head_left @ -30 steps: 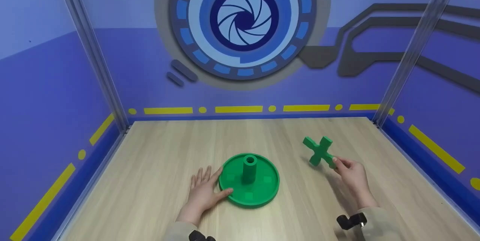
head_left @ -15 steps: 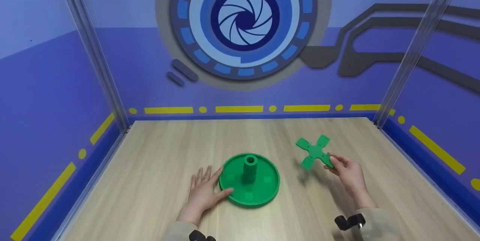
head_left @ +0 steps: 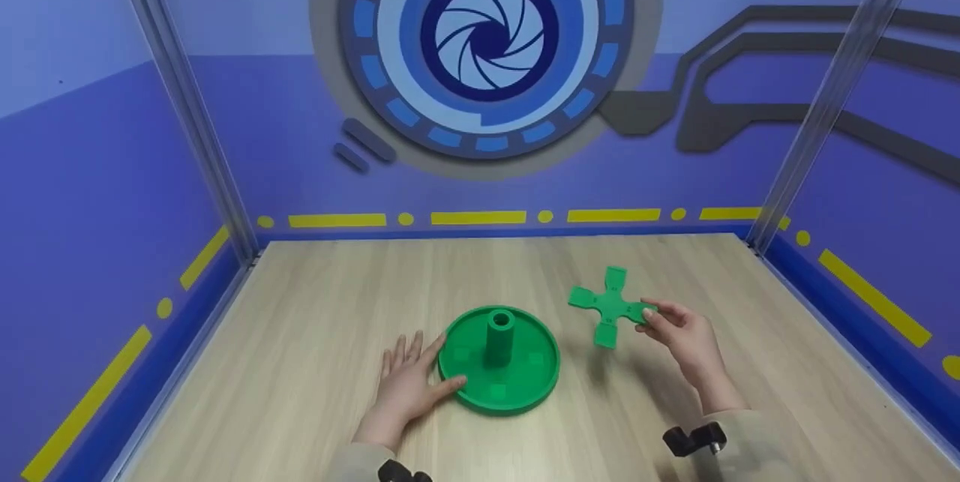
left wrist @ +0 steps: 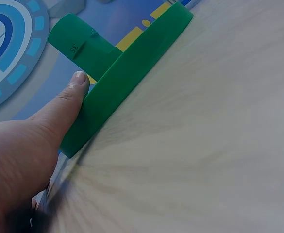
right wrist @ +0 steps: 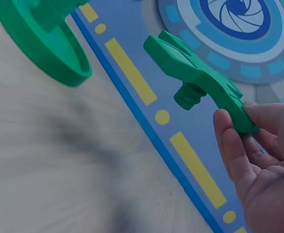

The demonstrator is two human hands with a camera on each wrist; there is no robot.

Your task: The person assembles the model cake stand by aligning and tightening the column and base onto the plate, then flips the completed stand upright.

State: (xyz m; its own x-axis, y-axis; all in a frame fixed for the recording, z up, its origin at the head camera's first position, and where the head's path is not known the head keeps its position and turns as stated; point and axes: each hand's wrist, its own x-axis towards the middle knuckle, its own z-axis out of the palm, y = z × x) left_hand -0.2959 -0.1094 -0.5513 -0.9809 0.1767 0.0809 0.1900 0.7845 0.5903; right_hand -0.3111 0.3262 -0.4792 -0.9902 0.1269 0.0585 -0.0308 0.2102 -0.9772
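A round green dish (head_left: 525, 392) with a raised rim stands on the table, and a hollow green post (head_left: 499, 343) rises from its middle. My left hand (head_left: 409, 388) lies spread at the dish's left side. Its thumb reaches over the rim and the forefinger touches the edge, as the left wrist view also shows (left wrist: 23, 150). To the right of the dish, my right hand (head_left: 686, 339) pinches one arm of a green cross-shaped piece (head_left: 612, 305), holding it above the table. In the right wrist view a short peg (right wrist: 189, 96) sticks out from the cross's underside.
The wooden table (head_left: 322, 302) is enclosed by blue panels at the back (head_left: 262, 137) and both sides, with metal posts (head_left: 187, 107) at the corners. A black wrist mount (head_left: 696, 439) sits at the right sleeve.
My right hand has carried the green cross leftward toward the dish, turning it from tilted up to flatter, its arms rotated. My left hand and the dish have stayed put.
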